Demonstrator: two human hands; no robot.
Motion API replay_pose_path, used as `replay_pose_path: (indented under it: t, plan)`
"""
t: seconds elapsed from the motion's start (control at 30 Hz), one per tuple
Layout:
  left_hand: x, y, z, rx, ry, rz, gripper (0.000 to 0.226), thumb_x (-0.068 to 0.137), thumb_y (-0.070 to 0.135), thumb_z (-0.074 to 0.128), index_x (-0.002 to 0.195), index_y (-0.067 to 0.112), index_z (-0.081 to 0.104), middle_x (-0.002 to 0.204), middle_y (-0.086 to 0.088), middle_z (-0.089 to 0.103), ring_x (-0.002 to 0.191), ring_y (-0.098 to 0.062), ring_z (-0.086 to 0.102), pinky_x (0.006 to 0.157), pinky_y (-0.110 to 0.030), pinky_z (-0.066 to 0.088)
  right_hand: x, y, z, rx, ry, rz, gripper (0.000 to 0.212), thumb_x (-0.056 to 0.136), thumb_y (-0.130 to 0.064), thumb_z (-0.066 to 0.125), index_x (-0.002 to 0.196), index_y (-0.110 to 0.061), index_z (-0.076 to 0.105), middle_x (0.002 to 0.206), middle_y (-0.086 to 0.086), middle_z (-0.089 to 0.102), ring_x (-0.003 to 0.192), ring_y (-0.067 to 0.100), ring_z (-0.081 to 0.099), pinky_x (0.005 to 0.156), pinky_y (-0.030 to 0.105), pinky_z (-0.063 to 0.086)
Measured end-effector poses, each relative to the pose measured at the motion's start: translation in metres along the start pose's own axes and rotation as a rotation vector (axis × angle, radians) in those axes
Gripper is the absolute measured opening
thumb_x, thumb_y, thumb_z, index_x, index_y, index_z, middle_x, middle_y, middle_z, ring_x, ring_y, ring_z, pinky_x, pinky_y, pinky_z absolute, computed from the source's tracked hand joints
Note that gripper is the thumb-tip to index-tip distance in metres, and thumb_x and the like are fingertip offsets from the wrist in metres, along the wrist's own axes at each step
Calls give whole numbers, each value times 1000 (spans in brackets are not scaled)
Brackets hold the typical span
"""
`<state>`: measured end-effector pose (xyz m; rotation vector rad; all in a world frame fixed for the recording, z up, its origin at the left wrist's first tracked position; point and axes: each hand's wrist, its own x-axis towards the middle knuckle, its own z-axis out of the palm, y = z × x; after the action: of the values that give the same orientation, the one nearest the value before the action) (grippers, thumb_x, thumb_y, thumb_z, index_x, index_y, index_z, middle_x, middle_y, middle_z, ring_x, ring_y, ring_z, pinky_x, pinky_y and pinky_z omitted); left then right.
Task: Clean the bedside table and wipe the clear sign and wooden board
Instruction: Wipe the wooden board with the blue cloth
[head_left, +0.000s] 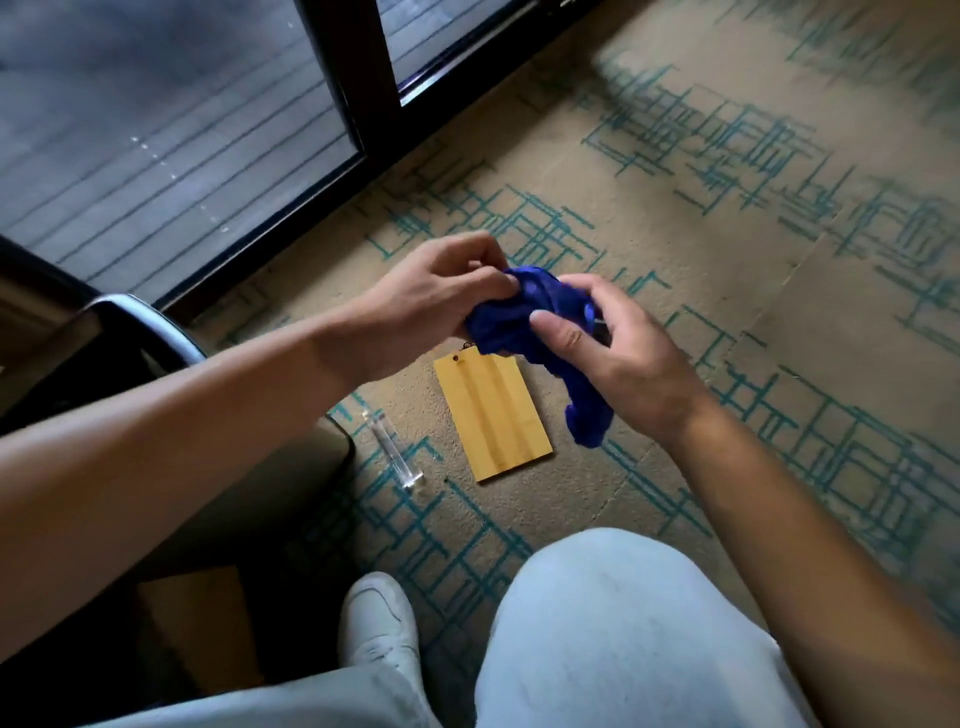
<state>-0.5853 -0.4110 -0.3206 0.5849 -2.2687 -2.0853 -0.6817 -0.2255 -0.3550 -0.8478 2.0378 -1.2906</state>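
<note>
Both my hands, left (436, 296) and right (618, 353), grip the cloth (524, 322); its loose tail could snag the board (493, 415).

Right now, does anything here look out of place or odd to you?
Yes. The wooden board and a clear bar lie on the carpet instead of on furniture, the board askew. Both hands, left hand and right hand, hold a bunched blue cloth above them. Nothing looks spilled or broken.
</note>
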Motion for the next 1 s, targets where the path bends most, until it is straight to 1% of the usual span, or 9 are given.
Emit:
replay_pose_path:
  t: [0.1, 0.23, 0.33, 0.43, 0.57, 0.67, 0.73, 0.87, 1.0]
  plan:
    - [-5, 18, -12, -83, 75, 83, 11, 90, 9, 61, 81, 14, 56, 68, 1, 55, 58, -12, 55, 51, -29, 49, 2, -7, -5, -141, -97, -6, 48, 78, -68, 65, 112, -34, 64, 94, -11, 73, 87, 6, 68, 78, 36, 55]
    - [-12, 26, -24, -161, 137, 62, 7, 84, 12, 62, 90, 14, 58, 77, -7, 53, 60, -15, 55, 48, -28, 45, -1, -14, -13, -83, -90, -66, 35, 81, -56, 70, 104, -29, 72, 87, -8, 74, 78, 6, 67, 71, 32, 51]
    - [-19, 22, -29, -177, 106, -24, 25, 81, 16, 68, 105, 16, 64, 94, -14, 61, 74, -19, 60, 60, -31, 48, -4, -22, -15, -63, -103, -159, 23, 89, -42, 66, 108, -30, 70, 90, -6, 74, 80, 6, 66, 73, 29, 51]
    - [-29, 14, -31, -178, -59, -101, 45, 82, 16, 72, 125, 7, 65, 113, -13, 71, 96, -21, 70, 81, -30, 59, -5, -28, -11, -71, -123, -220, 24, 95, -31, 56, 117, -31, 66, 96, -5, 75, 87, 13, 70, 79, 38, 55]
    - [-30, 5, -36, 86, -151, -69, 46, 83, 27, 82, 116, -1, 68, 109, -17, 75, 96, -20, 69, 90, -38, 54, -2, -27, -1, -117, -121, -225, 27, 97, -31, 50, 115, -21, 67, 94, 1, 74, 87, 21, 69, 75, 46, 55]
    - [-24, 3, -46, 25, -102, 23, 38, 90, 18, 73, 115, -8, 62, 93, -6, 70, 86, -13, 64, 75, -24, 53, 5, -20, 6, -200, -88, -207, 27, 97, -34, 54, 92, -12, 68, 73, 3, 68, 66, 16, 63, 59, 36, 50]
    - [-20, -4, -53, -37, -60, 44, 37, 89, 15, 67, 116, -8, 58, 92, -5, 63, 85, -13, 61, 71, -23, 53, 9, -16, 11, -143, -103, -142, 22, 100, -25, 59, 88, -9, 66, 66, 1, 67, 58, 8, 65, 54, 26, 53]
    - [-22, -24, -56, -3, -19, 75, 20, 88, 15, 67, 100, 0, 59, 80, -1, 56, 76, -11, 52, 62, -24, 44, 15, -12, 21, -113, -137, -74, 15, 99, -18, 62, 91, -6, 66, 66, 6, 71, 57, 19, 70, 56, 41, 59]
    - [-29, -27, -67, 68, 43, 162, 24, 86, 20, 73, 96, 1, 63, 79, 1, 58, 76, -15, 50, 67, -34, 38, 22, -12, 31, -297, -189, -90, 21, 87, -41, 74, 99, -24, 70, 87, -3, 73, 82, 12, 69, 76, 34, 55]
